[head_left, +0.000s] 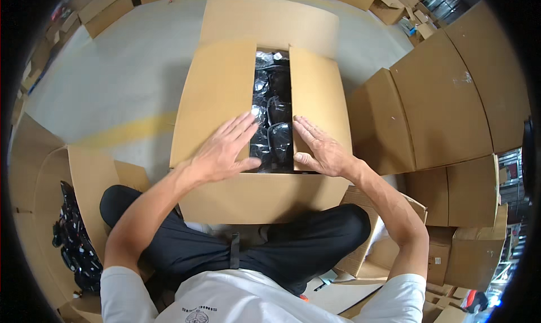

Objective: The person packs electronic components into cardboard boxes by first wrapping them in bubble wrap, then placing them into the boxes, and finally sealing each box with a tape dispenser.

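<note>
A large cardboard box (259, 198) stands between my knees, packed with black items in clear plastic wrap (272, 111) that show through the gap in its top. What kind of items they are I cannot make out. My left hand (228, 145) lies flat on the left side flap (217, 97), fingers stretched toward the gap. On the right side flap (316, 92) rests my right hand (321, 148), its fingers straight and its thumb apart. Both side flaps are folded inward. The far flap (273, 18) stands folded back, and the near flap hangs down toward me.
Tall stacked cartons (439, 97) rise close on the right. At the left, an open carton (84, 182) holds more wrapped black items (76, 238). More cartons (104, 10) line the far side of the grey floor (129, 69), which bears a yellow stripe.
</note>
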Demonstrator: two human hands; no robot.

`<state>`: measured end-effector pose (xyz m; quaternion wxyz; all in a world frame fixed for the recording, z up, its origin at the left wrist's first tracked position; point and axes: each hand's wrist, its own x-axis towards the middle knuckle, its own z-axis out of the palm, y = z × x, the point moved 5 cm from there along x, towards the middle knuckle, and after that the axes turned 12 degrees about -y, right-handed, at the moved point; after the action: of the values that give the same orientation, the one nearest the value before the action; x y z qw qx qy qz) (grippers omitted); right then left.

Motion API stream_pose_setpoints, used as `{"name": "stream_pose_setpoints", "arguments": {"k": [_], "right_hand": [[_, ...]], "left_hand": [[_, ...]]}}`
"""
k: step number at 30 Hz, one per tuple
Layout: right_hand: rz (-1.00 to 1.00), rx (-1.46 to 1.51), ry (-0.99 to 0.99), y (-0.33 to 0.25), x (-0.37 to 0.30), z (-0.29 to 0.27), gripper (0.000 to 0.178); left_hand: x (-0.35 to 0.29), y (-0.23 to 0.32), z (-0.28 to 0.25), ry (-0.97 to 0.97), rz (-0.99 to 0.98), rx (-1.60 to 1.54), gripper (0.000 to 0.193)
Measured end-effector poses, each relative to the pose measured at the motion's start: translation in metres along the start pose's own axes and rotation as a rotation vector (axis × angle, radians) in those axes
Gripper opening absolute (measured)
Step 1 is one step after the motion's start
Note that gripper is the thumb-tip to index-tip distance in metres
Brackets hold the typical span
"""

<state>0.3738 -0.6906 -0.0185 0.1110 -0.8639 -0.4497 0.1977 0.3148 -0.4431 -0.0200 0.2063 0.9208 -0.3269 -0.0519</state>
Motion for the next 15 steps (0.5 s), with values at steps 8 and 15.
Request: {"name": "stream_pose_setpoints", "arguments": {"k": [8, 15], "right_hand": [[0.075, -0.152, 0.164, -0.009, 0.014, 0.014, 0.082], [0.075, -0.109, 0.263, -0.02, 0.0, -0.018, 0.06]], "left_hand": [[0.05, 0.002, 0.029, 0.102, -0.099, 0.054, 0.065], [0.07, 0.0, 0.039, 0.109, -0.076, 0.062, 0.067]]}}
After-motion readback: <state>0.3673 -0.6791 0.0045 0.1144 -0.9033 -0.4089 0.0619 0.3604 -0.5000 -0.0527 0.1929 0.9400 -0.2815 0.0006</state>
